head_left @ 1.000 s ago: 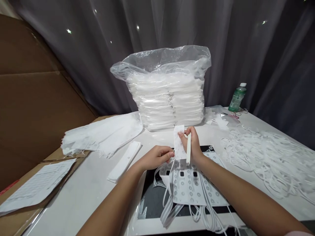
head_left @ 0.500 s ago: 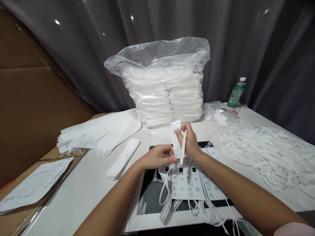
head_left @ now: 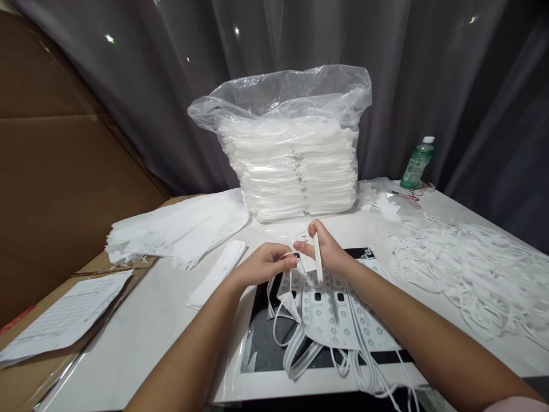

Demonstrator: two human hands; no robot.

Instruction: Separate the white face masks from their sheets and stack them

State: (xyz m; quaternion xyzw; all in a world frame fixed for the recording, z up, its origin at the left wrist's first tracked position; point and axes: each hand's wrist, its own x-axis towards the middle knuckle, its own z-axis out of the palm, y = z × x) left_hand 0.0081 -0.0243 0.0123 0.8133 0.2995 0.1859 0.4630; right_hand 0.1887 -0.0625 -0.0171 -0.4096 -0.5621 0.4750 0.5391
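My right hand (head_left: 326, 249) is closed round a slim, pale stick (head_left: 318, 260) that points down, and its thumb presses on a white strip (head_left: 300, 234) with small dark slits. My left hand (head_left: 273, 263), just to its left, pinches a thin white cord (head_left: 290, 253) beside that strip. Both hands hover above white printed strips (head_left: 338, 315), which carry grey rings and dark square windows. White straps (head_left: 295, 357) hang in loops from them. Beneath lies a dark mat (head_left: 261, 346). My fingertips partly hide where cord and strip meet.
A clear plastic bag (head_left: 295, 166) of stacked white pieces stands behind my hands. Loose white cords (head_left: 467, 274) are heaped at right, near a green bottle (head_left: 417, 163). At left lie white strips (head_left: 180, 226), a folded stack (head_left: 218, 272) and a printed sheet (head_left: 64, 317) on cardboard.
The white strip has tipped lower and leftward in my right hand. My left hand has moved slightly up and left, with the cord now looped at its fingertips. The view has shifted a little.
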